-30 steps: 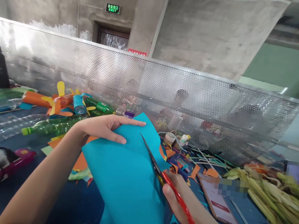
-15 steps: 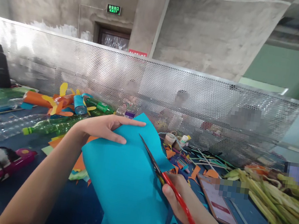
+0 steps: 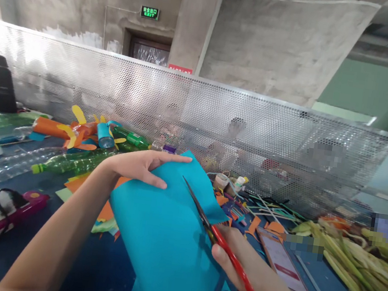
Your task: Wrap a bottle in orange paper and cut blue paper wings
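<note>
A large sheet of blue paper (image 3: 162, 237) stands tilted and curved in front of me. My left hand (image 3: 144, 165) grips its upper left edge, thumb on the near face and a finger stretched along the top. My right hand (image 3: 233, 252) is closed around the red handles of a pair of scissors (image 3: 214, 232). The scissors' dark blades point up and left across the paper's upper right part, their tip a little to the right of my left thumb. Part of my right hand is hidden behind the handles and paper.
Green and clear bottles (image 3: 79, 161) and orange paper figures lie at the left, near a pink power strip (image 3: 21, 217). Paper scraps (image 3: 253, 223), a phone (image 3: 285, 264) and corn husks (image 3: 361, 265) lie at the right. A perforated metal screen (image 3: 203, 103) stands behind.
The whole view has shifted very slightly. My hands, the paper and the scissors keep nearly the same positions relative to one another.
</note>
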`<state>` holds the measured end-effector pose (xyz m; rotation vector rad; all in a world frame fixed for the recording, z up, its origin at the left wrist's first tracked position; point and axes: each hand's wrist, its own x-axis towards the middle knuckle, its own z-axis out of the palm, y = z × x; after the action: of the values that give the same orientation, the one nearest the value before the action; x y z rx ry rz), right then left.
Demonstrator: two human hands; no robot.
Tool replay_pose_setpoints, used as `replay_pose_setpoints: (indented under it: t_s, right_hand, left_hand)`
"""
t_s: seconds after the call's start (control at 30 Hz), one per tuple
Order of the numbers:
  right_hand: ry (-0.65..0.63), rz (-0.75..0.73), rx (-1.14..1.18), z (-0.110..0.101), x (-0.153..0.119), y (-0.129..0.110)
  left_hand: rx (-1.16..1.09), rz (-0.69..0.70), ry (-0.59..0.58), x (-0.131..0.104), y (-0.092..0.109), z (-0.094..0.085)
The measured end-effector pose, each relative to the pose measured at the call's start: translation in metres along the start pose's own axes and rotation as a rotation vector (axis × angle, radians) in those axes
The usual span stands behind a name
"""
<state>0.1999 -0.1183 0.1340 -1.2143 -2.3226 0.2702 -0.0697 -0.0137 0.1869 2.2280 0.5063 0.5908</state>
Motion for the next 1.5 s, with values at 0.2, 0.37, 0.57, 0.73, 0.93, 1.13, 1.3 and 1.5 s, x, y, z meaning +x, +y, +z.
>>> replay_pose_setpoints:
  t_s: [0.2, 0.37, 0.57, 0.73, 0.93, 1.13, 1.3, 1.5]
  right_hand:
    - [-0.073, 0.036, -0.057, 0.001, -0.002, 0.004]
    - [-0.071, 0.048, -0.057, 0.000, -0.003, 0.004]
    - [-0.037, 0.017, -0.039, 0.002, -0.005, 0.005]
    - [-0.034, 0.002, -0.008, 0.005, -0.004, 0.004]
    - [0.027, 0.052, 0.052, 0.015, -0.001, 0.011]
    - [0.105, 0.059, 0.092, 0.024, -0.002, 0.017]
    - [0.115, 0.055, 0.084, 0.026, -0.001, 0.018]
    - [0.134, 0.056, 0.077, 0.025, -0.001, 0.015]
  left_hand:
    - [-0.034, 0.020, -0.093, 0.006, 0.000, 0.005]
    - [0.014, 0.039, -0.069, 0.005, 0.004, 0.006]
    - [0.027, 0.044, -0.075, 0.003, 0.005, 0.007]
    - [0.057, 0.034, -0.069, 0.002, 0.007, 0.006]
    - [-0.006, 0.036, -0.090, 0.000, 0.008, 0.007]
    - [0.029, 0.009, -0.062, 0.000, 0.005, 0.006]
    - [0.060, 0.010, -0.055, -0.001, 0.005, 0.005]
    - [0.151, 0.026, -0.013, -0.001, 0.006, 0.004]
